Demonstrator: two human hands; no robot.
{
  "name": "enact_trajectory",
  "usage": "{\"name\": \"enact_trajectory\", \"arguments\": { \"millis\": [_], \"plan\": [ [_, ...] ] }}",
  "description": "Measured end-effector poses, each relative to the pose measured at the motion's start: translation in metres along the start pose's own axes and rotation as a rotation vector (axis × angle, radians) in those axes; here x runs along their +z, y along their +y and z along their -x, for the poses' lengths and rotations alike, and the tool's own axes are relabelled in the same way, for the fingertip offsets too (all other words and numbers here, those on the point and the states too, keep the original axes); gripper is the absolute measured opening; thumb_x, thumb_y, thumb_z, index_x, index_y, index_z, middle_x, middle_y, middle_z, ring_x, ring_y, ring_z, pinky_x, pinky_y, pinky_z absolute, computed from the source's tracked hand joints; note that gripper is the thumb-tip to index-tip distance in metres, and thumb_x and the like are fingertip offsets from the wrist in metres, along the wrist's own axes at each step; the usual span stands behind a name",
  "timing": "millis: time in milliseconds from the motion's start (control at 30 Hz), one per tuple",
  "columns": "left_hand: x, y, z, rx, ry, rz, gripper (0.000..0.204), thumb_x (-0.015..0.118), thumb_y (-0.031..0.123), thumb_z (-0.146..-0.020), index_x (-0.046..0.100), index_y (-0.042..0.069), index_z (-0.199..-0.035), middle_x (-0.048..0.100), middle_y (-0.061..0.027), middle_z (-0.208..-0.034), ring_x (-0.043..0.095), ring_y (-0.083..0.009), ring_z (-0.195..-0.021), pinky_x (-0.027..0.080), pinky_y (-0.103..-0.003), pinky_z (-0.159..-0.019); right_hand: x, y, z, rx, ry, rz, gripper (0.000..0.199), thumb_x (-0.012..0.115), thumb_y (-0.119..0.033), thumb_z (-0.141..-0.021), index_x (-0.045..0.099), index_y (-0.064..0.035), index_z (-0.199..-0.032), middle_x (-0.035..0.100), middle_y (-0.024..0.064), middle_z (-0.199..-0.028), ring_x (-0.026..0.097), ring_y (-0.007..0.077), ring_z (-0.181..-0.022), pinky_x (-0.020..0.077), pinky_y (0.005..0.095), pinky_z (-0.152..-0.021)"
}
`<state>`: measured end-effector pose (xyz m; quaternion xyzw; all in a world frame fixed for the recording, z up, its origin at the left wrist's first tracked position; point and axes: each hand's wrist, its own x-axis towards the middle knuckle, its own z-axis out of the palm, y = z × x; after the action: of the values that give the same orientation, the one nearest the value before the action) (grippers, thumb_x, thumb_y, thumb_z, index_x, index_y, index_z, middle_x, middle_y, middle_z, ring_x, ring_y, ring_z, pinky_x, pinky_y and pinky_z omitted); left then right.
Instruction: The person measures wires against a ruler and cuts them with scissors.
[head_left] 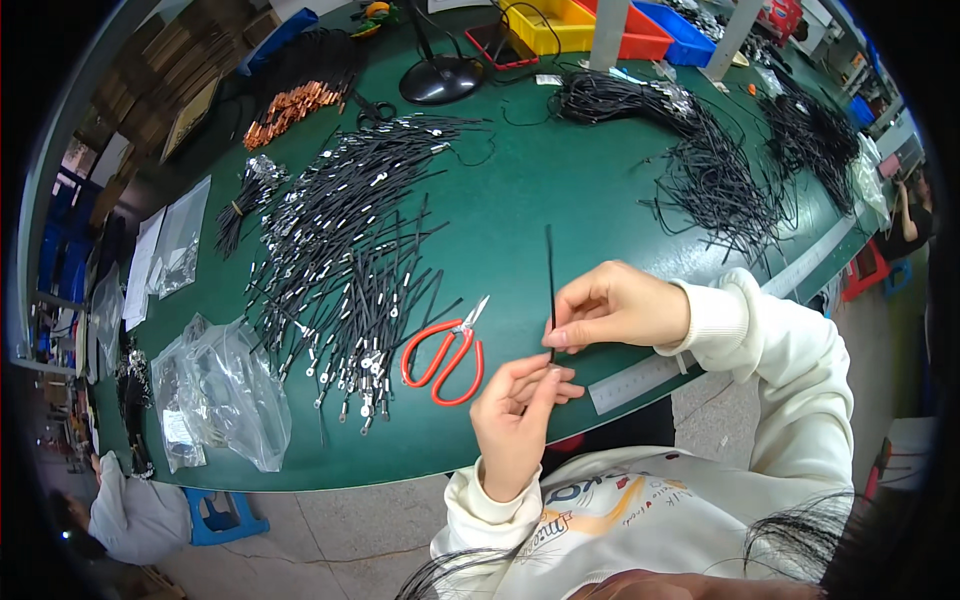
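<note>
A thin black cable (550, 270) stands up from between my hands, close to the table's front edge. My right hand (605, 312) pinches it between thumb and fingertips. Just below, my left hand (520, 415) closes its thumb and fingers around the lower end, which is mostly hidden. Scissors with red handles (441, 362) lie on the green table to the left of my hands, blades pointing away. Beyond them spreads a large pile of short black cables with metal ring terminals (350, 240).
A steel ruler (640, 384) lies along the front edge by my right wrist. Clear plastic bags (225, 390) lie at the left. Bundles of black wire (715, 180) fill the far right. A lamp base (441, 80) and coloured bins (640, 35) stand at the back.
</note>
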<state>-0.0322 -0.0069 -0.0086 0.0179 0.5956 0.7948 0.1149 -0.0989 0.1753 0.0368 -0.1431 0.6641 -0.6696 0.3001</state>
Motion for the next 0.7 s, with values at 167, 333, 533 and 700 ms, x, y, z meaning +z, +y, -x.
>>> {"name": "enact_trajectory", "arguments": {
  "millis": [167, 333, 533, 700],
  "plan": [
    [-0.009, -0.003, 0.013, 0.121, 0.066, -0.39, 0.011, 0.058, -0.003, -0.086, 0.061, -0.007, -0.096, 0.067, -0.0136, -0.084, 0.066, -0.0184, -0.069, 0.05, -0.024, -0.061, 0.012, -0.013, 0.045, -0.29, 0.31, 1.096, 0.017, 0.073, -0.014, -0.073, 0.065, -0.007, -0.086, 0.061, 0.0069, -0.078, 0.061, 0.0239, -0.074, 0.0464, 0.0311, -0.068],
    [-0.004, -0.012, 0.023, 0.483, 0.014, -0.862, 0.015, 0.067, -0.006, -0.074, 0.067, -0.002, -0.088, 0.055, -0.0077, -0.073, 0.052, -0.0202, -0.067, 0.041, -0.03, -0.06, 0.011, 0.027, 0.085, -0.295, 0.288, 1.088, 0.022, 0.073, -0.012, -0.07, 0.064, -0.0079, -0.09, 0.061, 0.0038, -0.082, 0.057, 0.023, -0.077, 0.0442, 0.0326, -0.071],
    [0.007, -0.024, 0.027, 0.526, -0.106, -0.93, 0.017, 0.07, -0.007, -0.067, 0.068, 0.0, -0.082, 0.054, -0.0069, -0.073, 0.049, -0.0234, -0.07, 0.04, -0.034, -0.063, 0.038, 0.059, 0.114, -0.318, 0.591, 0.943, 0.017, 0.071, -0.002, -0.069, 0.065, -0.0076, -0.084, 0.06, 0.003, -0.081, 0.057, 0.0221, -0.076, 0.0414, 0.0321, -0.067],
    [0.006, -0.023, 0.023, 0.507, -0.154, -0.906, 0.016, 0.071, -0.008, -0.066, 0.066, 0.0, -0.079, 0.057, -0.0067, -0.073, 0.051, -0.0233, -0.072, 0.042, -0.032, -0.064, 0.063, 0.083, 0.122, -0.441, 0.628, 0.931, 0.022, 0.071, -0.002, -0.068, 0.065, -0.0086, -0.088, 0.063, 0.0018, -0.093, 0.06, 0.02, -0.087, 0.0435, 0.0328, -0.074]
  ]
}}
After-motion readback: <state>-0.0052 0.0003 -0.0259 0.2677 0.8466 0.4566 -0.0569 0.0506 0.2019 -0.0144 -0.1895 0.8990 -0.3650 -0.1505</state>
